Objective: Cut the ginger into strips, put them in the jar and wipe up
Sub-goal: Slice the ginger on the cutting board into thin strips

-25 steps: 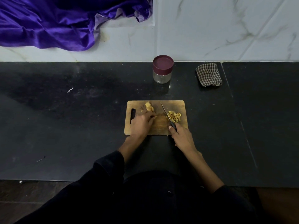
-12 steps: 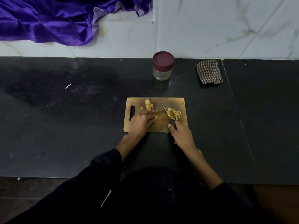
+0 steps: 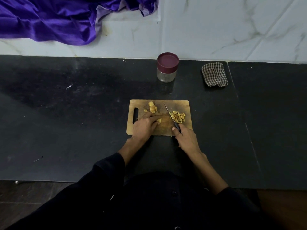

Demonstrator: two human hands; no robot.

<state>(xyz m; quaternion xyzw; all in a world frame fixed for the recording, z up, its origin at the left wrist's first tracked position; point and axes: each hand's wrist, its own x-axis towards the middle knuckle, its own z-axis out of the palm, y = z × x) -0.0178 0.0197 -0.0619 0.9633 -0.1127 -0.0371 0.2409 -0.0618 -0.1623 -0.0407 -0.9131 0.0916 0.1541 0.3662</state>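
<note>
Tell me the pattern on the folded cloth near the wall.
The cloth is checked, dark brown and pale squares, seen in the head view.

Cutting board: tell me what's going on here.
A person is slicing ginger on the wooden cutting board. The left hand holds a ginger piece down, while the right hand grips the knife. Cut strips are piled right of the blade; uncut chunks wait farther back. The jar is lidded, and the checked cloth lies untouched.
</note>
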